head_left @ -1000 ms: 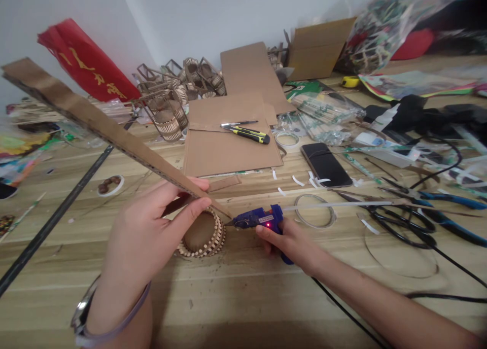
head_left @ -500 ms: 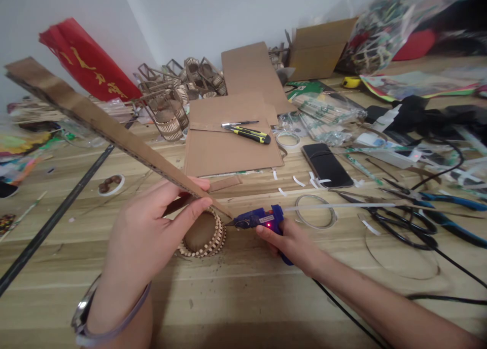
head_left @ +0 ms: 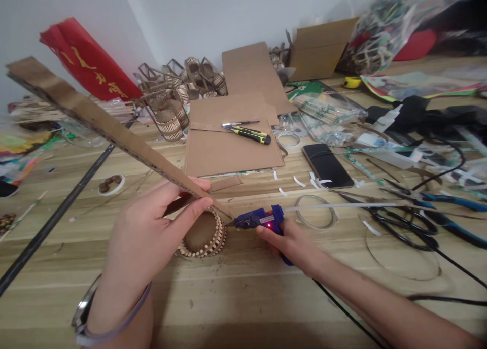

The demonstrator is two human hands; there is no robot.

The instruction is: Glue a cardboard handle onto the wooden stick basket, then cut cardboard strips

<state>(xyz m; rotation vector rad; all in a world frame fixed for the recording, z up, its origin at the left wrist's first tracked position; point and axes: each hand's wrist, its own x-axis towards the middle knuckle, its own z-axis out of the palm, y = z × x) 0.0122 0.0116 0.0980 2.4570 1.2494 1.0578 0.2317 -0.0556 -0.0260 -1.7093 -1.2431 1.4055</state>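
Cardboard strip (head_left: 122, 136) aslant in pinch grip of left hand (head_left: 148, 222), glue gun (head_left: 253, 219) in curled right hand (head_left: 297, 241)

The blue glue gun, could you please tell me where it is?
The glue gun is just right of centre in the head view, held in the right hand, its nozzle near the right side of the round basket.
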